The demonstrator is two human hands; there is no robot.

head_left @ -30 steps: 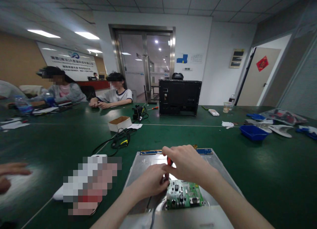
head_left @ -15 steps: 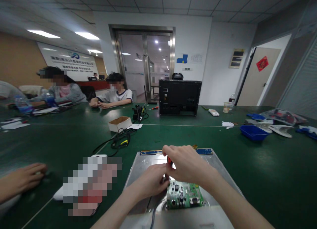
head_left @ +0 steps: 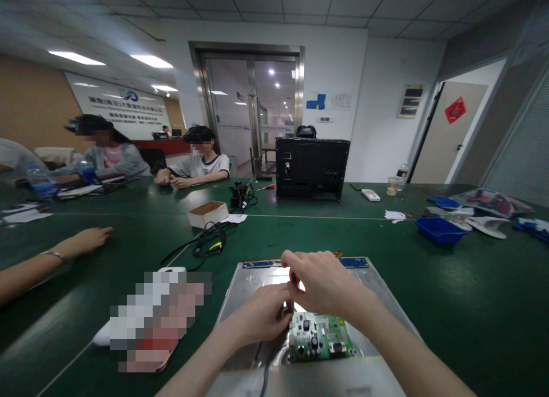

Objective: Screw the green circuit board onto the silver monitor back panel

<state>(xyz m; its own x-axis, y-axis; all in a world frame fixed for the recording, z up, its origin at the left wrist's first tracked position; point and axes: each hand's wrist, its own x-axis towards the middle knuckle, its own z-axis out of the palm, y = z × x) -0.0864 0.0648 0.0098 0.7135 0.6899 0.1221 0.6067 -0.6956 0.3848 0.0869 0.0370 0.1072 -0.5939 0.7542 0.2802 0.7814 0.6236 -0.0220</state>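
In the head view, taking the metal panel [head_left: 242,285] as the clock's centre, the right hand [head_left: 323,280] holds a red-handled tool [head_left: 294,276] in a close grip, toward the panel's eleven o'clock. The left hand [head_left: 268,308] lies at the tool's seven o'clock, fingers bunched beneath the right hand; whether they pinch anything cannot be told. The green circuit board [head_left: 321,338] rests on the panel, at the tool's five o'clock. A co-worker's hand [head_left: 89,241] lies between nine and ten, a blue tray [head_left: 441,231] at two.
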